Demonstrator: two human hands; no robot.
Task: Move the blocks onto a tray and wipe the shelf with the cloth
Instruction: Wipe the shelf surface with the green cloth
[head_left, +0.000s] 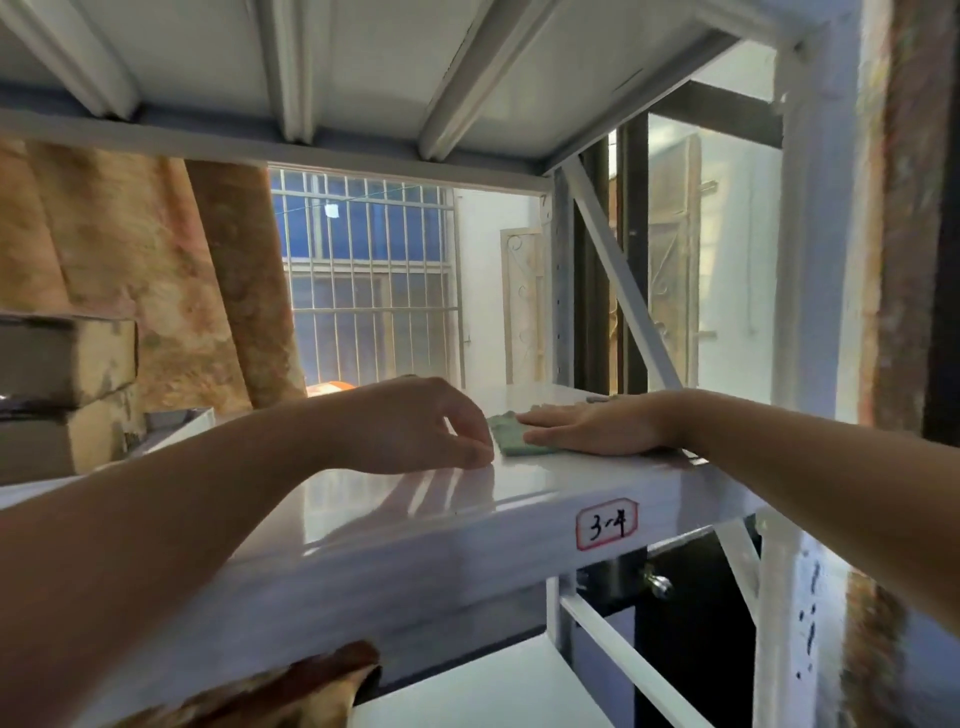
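A green cloth (511, 434) lies on the glossy white shelf (395, 509), near its front right part. My right hand (592, 426) lies flat on the cloth with straight fingers and presses it onto the shelf. Just left of the cloth is my left hand (421, 426), fingers loosely curled, fingertips touching the shelf surface, with nothing in its grasp. I see no blocks and no tray.
The upper shelf's underside (363, 67) hangs low overhead. A white upright post (815, 260) and a diagonal brace (618, 275) stand at the right end. Cardboard boxes (62, 374) sit at the left. A barred window (369, 280) is behind.
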